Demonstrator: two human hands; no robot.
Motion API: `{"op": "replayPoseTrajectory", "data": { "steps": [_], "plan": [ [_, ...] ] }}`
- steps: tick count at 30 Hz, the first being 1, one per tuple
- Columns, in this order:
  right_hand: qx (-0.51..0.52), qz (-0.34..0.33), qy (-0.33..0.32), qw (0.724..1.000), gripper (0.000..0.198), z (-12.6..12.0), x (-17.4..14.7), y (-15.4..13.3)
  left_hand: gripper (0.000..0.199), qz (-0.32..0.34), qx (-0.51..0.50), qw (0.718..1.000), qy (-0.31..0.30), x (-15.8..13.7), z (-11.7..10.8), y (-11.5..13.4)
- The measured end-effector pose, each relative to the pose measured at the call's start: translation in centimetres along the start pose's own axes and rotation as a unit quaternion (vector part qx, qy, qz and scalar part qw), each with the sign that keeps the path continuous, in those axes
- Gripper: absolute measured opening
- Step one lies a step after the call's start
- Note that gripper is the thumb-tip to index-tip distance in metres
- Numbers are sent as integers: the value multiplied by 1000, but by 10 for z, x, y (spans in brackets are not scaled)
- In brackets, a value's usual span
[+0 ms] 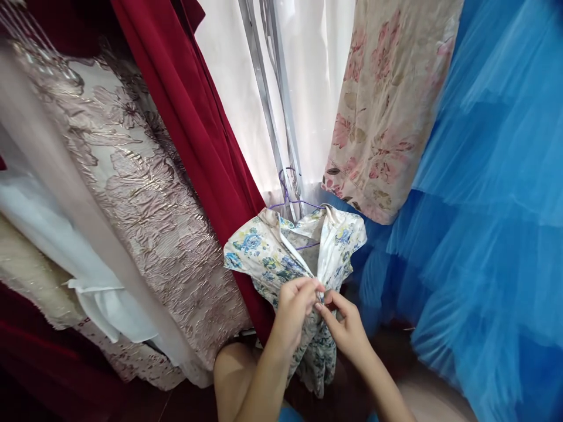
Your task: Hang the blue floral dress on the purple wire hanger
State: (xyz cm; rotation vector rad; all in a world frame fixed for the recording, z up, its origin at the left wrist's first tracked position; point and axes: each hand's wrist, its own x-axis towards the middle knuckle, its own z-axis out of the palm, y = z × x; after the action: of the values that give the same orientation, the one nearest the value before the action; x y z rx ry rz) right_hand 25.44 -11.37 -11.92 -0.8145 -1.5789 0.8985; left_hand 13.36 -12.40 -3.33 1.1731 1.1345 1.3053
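Observation:
A white dress with blue and yellow flowers [272,252] hangs in front of me on a purple hanger [287,196]. Its neckline is open in a V down the front, showing a white inner edge. At the bottom of that V, my left hand [297,302] pinches the front edge of the cloth. My right hand [343,319] pinches the same spot from the other side, thumb and fingertips together. The two hands almost touch. Whatever small fastening may lie between the fingertips is hidden. Below my hands the skirt of the dress falls between my forearms.
Left hang a dark red garment [189,117] and a pinkish textured brocade garment [153,205]. At right are a beige garment with pink flowers [382,117] and a blue ruffled tulle gown [492,176]. Behind stand grey metal poles [266,99] before a white curtain [229,64].

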Motion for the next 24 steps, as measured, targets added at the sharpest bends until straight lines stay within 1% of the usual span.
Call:
{"op": "replayPoseTrajectory", "data": {
  "steps": [2,5,7,9,11,13,14,15,16,17,18,19,20,22,24],
  "plan": [
    [-6,10,-7,1000,27,-3,-3,4,27,-25,-109,994,-7,21,-2,22],
    [-11,20,-6,1000,28,-7,-3,10,22,-45,-209,977,-18,57,-4,62],
    [-17,26,-6,1000,29,-9,-3,13,16,-53,-244,968,-20,79,-6,87],
    [-19,33,-7,999,29,-11,-2,16,13,-38,-242,969,-26,93,-8,105],
    [-18,40,-15,999,30,-12,-3,18,16,5,-181,983,-35,100,-9,111],
    [-19,48,-23,998,29,-12,-5,20,19,86,-43,995,-19,98,-10,107],
    [-20,53,-27,998,27,-13,-5,20,19,147,50,988,8,95,-11,102],
    [-18,59,-27,998,25,-13,-5,20,19,216,147,964,46,92,-13,96],
    [-11,65,-20,998,23,-13,-2,19,18,284,235,925,89,89,-15,91],
    [0,68,-9,998,23,-14,3,16,17,341,304,880,126,86,-17,86],
    [15,69,0,998,24,-14,10,11,16,382,351,842,146,84,-20,82],
    [34,66,3,997,25,-14,20,5,16,406,378,820,145,83,-24,79],
    [55,59,3,997,25,-14,32,-2,17,414,389,813,128,82,-27,77],
    [98,39,-23,994,29,-13,62,-19,19,408,394,820,70,84,-33,75],
    [130,10,-31,991,29,-11,96,-36,22,407,399,821,32,86,-37,76]
  ]
}}
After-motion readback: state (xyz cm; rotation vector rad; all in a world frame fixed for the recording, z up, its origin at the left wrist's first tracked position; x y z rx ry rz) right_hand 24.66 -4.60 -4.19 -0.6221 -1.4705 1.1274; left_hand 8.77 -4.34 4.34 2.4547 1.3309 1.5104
